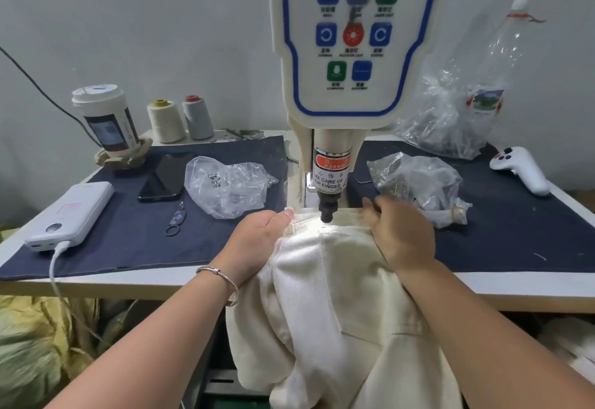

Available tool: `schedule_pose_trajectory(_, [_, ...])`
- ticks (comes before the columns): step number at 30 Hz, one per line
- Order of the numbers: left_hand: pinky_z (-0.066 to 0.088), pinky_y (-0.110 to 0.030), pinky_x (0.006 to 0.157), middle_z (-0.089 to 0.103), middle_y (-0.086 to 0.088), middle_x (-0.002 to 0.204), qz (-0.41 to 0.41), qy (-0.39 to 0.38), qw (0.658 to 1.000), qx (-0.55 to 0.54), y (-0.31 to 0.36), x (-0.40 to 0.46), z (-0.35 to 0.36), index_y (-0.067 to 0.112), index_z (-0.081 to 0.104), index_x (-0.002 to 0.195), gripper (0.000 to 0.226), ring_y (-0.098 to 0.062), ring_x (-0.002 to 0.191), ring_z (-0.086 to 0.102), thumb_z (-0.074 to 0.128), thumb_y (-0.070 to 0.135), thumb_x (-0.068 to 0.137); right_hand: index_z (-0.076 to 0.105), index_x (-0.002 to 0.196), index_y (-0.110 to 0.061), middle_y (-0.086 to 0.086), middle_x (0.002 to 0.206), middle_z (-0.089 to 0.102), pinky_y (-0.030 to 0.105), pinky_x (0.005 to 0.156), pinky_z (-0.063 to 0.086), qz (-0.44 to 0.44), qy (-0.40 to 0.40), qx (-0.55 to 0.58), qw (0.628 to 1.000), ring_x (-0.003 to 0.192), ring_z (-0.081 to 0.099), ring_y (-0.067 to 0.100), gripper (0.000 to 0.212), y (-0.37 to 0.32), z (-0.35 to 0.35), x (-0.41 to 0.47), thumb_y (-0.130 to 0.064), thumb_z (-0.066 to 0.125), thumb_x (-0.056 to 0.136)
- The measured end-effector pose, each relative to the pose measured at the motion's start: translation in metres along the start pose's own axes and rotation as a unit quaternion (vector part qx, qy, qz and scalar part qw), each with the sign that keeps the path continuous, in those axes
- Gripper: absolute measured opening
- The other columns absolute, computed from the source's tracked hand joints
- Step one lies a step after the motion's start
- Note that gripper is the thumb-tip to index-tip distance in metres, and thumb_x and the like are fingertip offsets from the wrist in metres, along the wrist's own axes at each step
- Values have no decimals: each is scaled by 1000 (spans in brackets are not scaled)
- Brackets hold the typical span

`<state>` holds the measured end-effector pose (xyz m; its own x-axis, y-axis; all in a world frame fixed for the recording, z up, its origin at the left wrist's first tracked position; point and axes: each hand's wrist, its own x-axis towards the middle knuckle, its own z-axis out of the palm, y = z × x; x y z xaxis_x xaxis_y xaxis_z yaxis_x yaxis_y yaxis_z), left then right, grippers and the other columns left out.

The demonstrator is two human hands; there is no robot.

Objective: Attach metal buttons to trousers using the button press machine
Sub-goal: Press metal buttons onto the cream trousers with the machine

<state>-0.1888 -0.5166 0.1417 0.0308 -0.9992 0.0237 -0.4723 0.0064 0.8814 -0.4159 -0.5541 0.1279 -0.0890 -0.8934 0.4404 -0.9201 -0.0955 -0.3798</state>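
Cream trousers (338, 279) drape off the table (483, 292), waistband running crosswise directly beneath the press head (327, 209). Left hand (260, 231) and right hand (399, 234) each pinch it either side, equally near.

Even indoor light; soft focus, edges bowed.

— What sits left on the bench (322, 283)?
— A white power bank (72, 215) with its cable, a black phone (165, 176), a lidded paper cup (106, 118), two thread cones (180, 118).
— And right?
— A white game controller (521, 170) and a clear plastic bottle (495, 64).
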Motion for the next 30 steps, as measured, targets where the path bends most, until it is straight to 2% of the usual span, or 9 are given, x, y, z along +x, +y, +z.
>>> schedule_pose_trajectory(4, [31, -18, 53, 45, 8, 65, -4, 12, 1000, 28, -4, 3, 1, 13, 45, 69, 38, -8, 57, 38, 54, 37, 97, 61, 89, -9, 13, 87, 67, 33, 63, 35, 14, -9, -56, 998, 84, 61, 35, 41, -3, 4, 2, -43, 40, 99])
schedule_pose_trajectory(6, [35, -18, 59, 59, 10, 78, -8, 17, 1000, 25, -5, 3, 2, 14, 59, 84, 26, -4, 66, 50, 56, 37, 96, 62, 92, -9, 14, 89, 67, 33, 64, 35, 20, -19, -70, 997, 86, 62, 35, 42, -4, 5, 3, -44, 40, 99])
schedule_pose_trajectory(9, [37, -16, 65, 63, 12, 97, -18, 30, 999, 3, -5, 2, 2, 25, 60, 102, 13, -1, 84, 57, 59, 36, 94, 63, 94, -9, 14, 91, 68, 33, 64, 34, 23, -24, -72, 997, 88, 62, 34, 42, -4, 6, 4, -44, 39, 99])
schedule_pose_trajectory(14, [37, -21, 65, 63, 9, 95, -12, 26, 1000, -1, -6, 0, 1, 26, 58, 96, 9, -5, 80, 55, 58, 36, 95, 62, 93, -9, 13, 90, 68, 33, 65, 35, 29, -27, -58, 998, 88, 62, 34, 42, -3, 5, 3, -45, 40, 99])
schedule_pose_trajectory(19, [38, -23, 63, 60, 2, 85, -17, 33, 999, -14, -5, 0, 2, 18, 57, 88, 18, -10, 73, 50, 54, 33, 98, 62, 90, -9, 12, 89, 68, 33, 64, 34, 32, -20, -50, 998, 87, 61, 34, 42, -3, 5, 3, -44, 41, 98])
schedule_pose_trajectory(23, [40, -25, 66, 65, -9, 96, -27, 34, 999, -3, -5, 0, 2, 14, 58, 91, 21, -11, 74, 50, 51, 32, 98, 62, 90, -11, 10, 90, 67, 33, 66, 35, 41, -36, -45, 997, 88, 60, 33, 42, -3, 5, 4, -46, 40, 98])
schedule_pose_trajectory(27, [39, -24, 65, 64, -6, 92, -29, 32, 999, 2, -6, 0, 1, 14, 57, 90, 21, -12, 75, 50, 50, 33, 99, 60, 88, -11, 10, 88, 66, 33, 65, 34, 45, -37, -49, 997, 86, 59, 33, 42, -2, 5, 4, -46, 40, 98])
schedule_pose_trajectory(30, [40, -25, 66, 67, -10, 105, -29, 29, 999, -2, -6, 0, 1, 15, 56, 89, 20, -12, 76, 50, 50, 32, 99, 59, 86, -11, 9, 85, 65, 33, 64, 36, 42, -33, -47, 997, 84, 59, 32, 42, -1, 6, 4, -46, 40, 98])
